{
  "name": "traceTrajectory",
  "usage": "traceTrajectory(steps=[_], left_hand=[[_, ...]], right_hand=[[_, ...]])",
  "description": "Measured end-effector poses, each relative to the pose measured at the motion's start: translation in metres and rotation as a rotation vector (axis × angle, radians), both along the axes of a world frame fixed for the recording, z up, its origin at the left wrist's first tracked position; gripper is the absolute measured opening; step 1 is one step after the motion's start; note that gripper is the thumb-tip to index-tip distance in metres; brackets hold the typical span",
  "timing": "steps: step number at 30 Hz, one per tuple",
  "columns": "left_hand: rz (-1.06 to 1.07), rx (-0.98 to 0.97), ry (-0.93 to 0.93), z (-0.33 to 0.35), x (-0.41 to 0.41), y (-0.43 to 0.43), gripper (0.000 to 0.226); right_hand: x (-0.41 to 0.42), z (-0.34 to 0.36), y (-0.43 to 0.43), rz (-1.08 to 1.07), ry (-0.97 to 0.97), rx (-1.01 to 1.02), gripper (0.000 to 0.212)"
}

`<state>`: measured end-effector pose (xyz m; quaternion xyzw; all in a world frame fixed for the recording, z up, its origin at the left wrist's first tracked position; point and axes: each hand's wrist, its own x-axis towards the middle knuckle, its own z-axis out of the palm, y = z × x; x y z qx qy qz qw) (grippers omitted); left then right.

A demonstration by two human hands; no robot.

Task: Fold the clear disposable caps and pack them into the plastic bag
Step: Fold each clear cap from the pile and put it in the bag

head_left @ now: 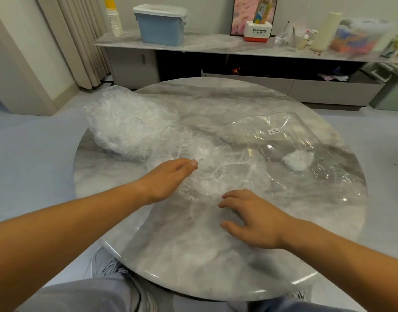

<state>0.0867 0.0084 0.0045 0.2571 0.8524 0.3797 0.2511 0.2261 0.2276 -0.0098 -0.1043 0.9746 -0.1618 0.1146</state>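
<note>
1. One loose cap (227,174) lies spread and crumpled on the surface (193,255), just beyond the fingers of both hands and between them.
2. The left hand (168,179) touches the cap's left edge with its thumb straight. Its fingers are tucked out of sight, so I cannot tell whether they pinch the film.
3. The right hand (252,218) hovers at the cap's near edge with its fingers spread and relaxed, holding nothing.
4. The left hand is nearer, so the fold likely starts there.
5. The cap's outline and long axis are hard to make out, being clear film on a pale surface.
6. The plastic bag (294,140) lies right of the right fingers with a folded cap (297,162) inside. The unfolded pile (126,124) lies beyond the left fingers.
</note>
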Motion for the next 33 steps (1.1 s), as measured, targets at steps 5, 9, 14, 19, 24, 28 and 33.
traceTrajectory(steps=[5, 9, 14, 19, 24, 28, 33], left_hand=[[0.02, -0.164, 0.109, -0.004, -0.009, -0.019, 0.061], [0.03, -0.245, 0.173, -0.003, -0.02, -0.031, 0.058], [0.028, -0.453, 0.366, -0.007, -0.037, -0.042, 0.067], [0.108, -0.419, 0.715, -0.001, -0.038, -0.053, 0.068], [0.005, -0.174, 0.977, 0.021, 0.002, -0.048, 0.049], [0.002, -0.438, 0.901, 0.012, 0.016, -0.038, 0.045], [0.138, -0.39, 0.42, 0.007, 0.004, -0.045, 0.049]], right_hand=[[0.004, 0.002, -0.005, 0.031, -0.008, -0.013, 0.064], [0.016, 0.006, -0.008, 0.082, -0.04, -0.078, 0.061], [0.035, 0.009, -0.009, 0.135, -0.079, -0.122, 0.049], [0.04, 0.017, 0.002, 0.081, -0.061, -0.169, 0.039], [0.039, 0.027, 0.012, -0.025, 0.077, -0.22, 0.033], [0.046, 0.016, 0.004, 0.059, 0.074, -0.194, 0.039], [0.046, -0.001, 0.0, 0.176, 0.061, -0.14, 0.044]])
